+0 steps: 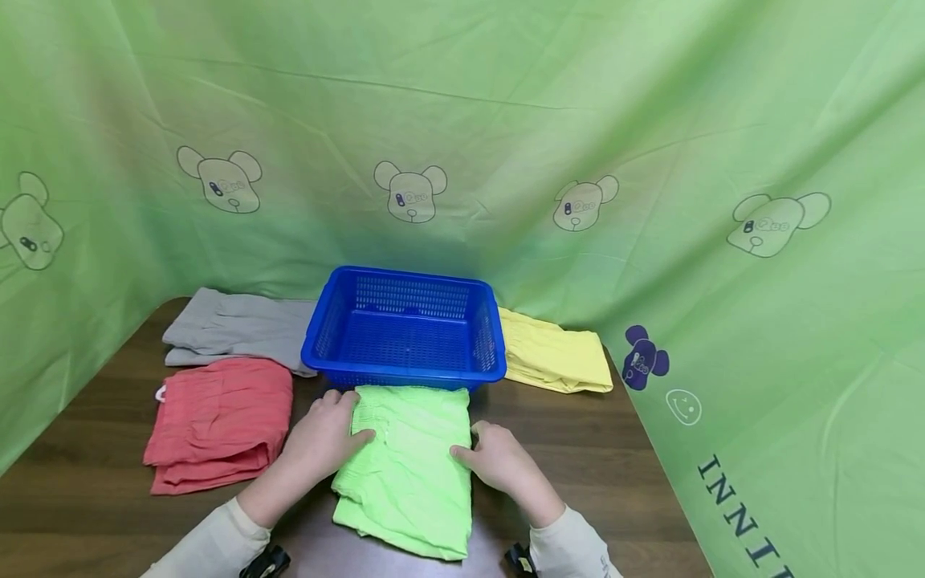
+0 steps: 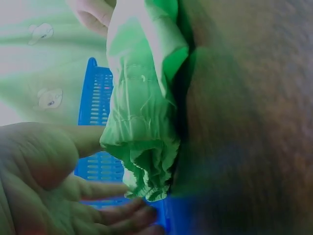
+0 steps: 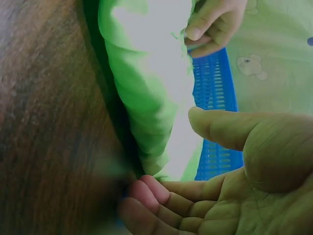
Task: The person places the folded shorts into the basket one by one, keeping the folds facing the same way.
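Observation:
Folded bright green pants (image 1: 412,474) with a gathered elastic waistband lie on the table in front of the blue basket. At their left side is my left hand (image 1: 328,433), its thumb on the waistband edge. In the left wrist view the fingers of the left hand (image 2: 63,181) extend loosely by the gathered end. Across the pants, my right hand (image 1: 499,457) is at the right edge, thumb toward the top layer. The right wrist view shows the right hand (image 3: 234,171) with its palm facing the green pants (image 3: 146,83) and its fingers relaxed near the table.
The blue plastic basket (image 1: 405,373) stands behind the pants, with nothing in it. Folded red pants (image 1: 224,417) and a folded grey garment (image 1: 242,325) lie to the left. A folded yellow garment (image 1: 556,353) is on the right. Green printed cloth (image 1: 499,120) hangs around the wooden table (image 1: 578,449).

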Tool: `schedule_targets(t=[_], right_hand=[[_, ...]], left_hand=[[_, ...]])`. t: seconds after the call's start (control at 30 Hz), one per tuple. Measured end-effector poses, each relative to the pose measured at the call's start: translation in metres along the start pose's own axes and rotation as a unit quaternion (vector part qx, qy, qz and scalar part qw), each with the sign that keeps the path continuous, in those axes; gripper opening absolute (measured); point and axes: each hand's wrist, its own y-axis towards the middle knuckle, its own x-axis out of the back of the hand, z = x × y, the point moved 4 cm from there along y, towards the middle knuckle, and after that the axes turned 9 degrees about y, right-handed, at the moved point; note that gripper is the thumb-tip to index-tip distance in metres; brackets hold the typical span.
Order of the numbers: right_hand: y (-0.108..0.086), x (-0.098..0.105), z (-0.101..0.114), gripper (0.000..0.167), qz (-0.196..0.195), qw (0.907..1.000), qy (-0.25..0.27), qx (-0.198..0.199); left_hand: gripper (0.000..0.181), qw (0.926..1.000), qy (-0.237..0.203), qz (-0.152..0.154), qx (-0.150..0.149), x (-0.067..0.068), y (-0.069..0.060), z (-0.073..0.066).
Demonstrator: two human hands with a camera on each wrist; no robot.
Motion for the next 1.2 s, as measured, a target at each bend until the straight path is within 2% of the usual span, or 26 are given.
schedule_targets(t=[0.13, 0.23, 0.63, 0.93, 1.2], right_hand=[[0.000, -0.001, -0.001, 0.043, 0.001, 0.9999, 0.010, -0.011], [0.000, -0.003, -0.003, 0.041, 0.006, 0.9998, 0.008, -0.017], [0.000, -0.006, -0.002, 0.041, 0.011, 0.9997, -0.016, -0.013], [0.000, -0.007, -0.002, 0.039, 0.014, 0.9993, -0.034, 0.000], [0.001, -0.008, 0.000, 0.041, 0.019, 0.9992, -0.035, -0.006]], left_hand=[[0.080, 0.9954, 0.012, 0.083, 0.047, -0.005, -0.001, 0.004], [0.081, 0.9912, 0.020, 0.117, 0.058, -0.007, -0.001, 0.006], [0.058, 0.9896, -0.004, 0.137, 0.044, -0.007, 0.003, 0.006], [0.072, 0.9875, -0.037, 0.145, 0.049, -0.018, 0.008, 0.015], [0.074, 0.9779, -0.041, 0.193, 0.070, -0.016, 0.006, 0.019]])
